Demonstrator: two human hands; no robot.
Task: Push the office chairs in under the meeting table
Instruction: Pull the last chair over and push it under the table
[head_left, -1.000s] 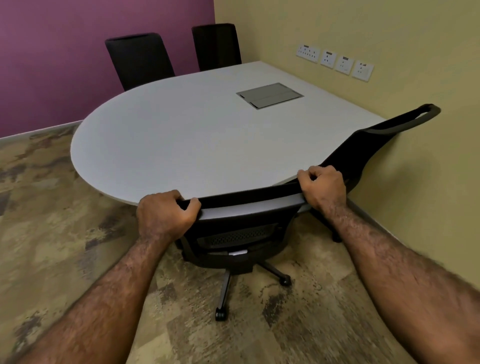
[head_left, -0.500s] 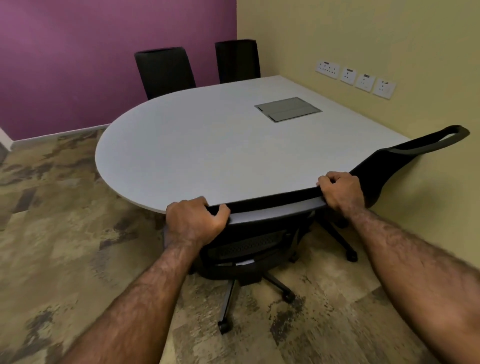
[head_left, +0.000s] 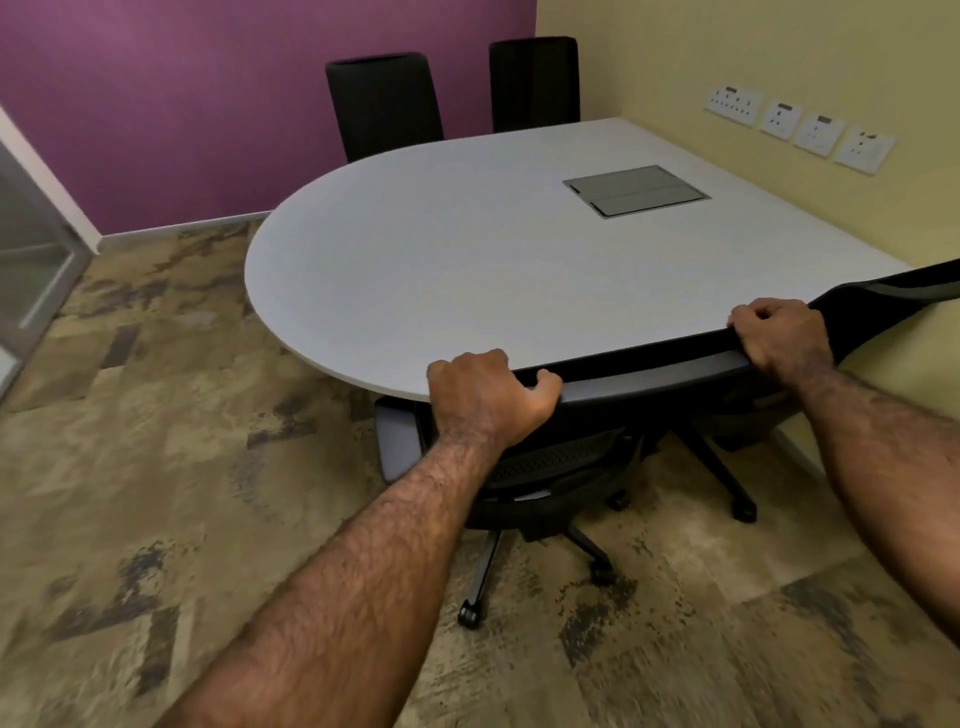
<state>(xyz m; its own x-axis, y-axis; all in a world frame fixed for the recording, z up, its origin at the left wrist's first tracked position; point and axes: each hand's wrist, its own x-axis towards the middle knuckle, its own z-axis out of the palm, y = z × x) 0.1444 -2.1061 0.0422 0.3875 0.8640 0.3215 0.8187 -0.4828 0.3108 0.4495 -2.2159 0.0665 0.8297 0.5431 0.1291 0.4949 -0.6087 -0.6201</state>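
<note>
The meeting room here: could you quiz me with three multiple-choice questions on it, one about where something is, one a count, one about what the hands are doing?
1. Where is the grey hatch?
A. set in the table top
B. on the floor
C. on the purple wall

2. How many socket plates are on the yellow wall?
A. two
B. four
C. six

3. What are the hands doing?
A. resting flat on the table
B. hanging free
C. both gripping the near chair's back

Answers:
A, it lies flush in the table.
B, four socket plates sit in a row.
C, the left hand and right hand are closed on the near chair.
</note>
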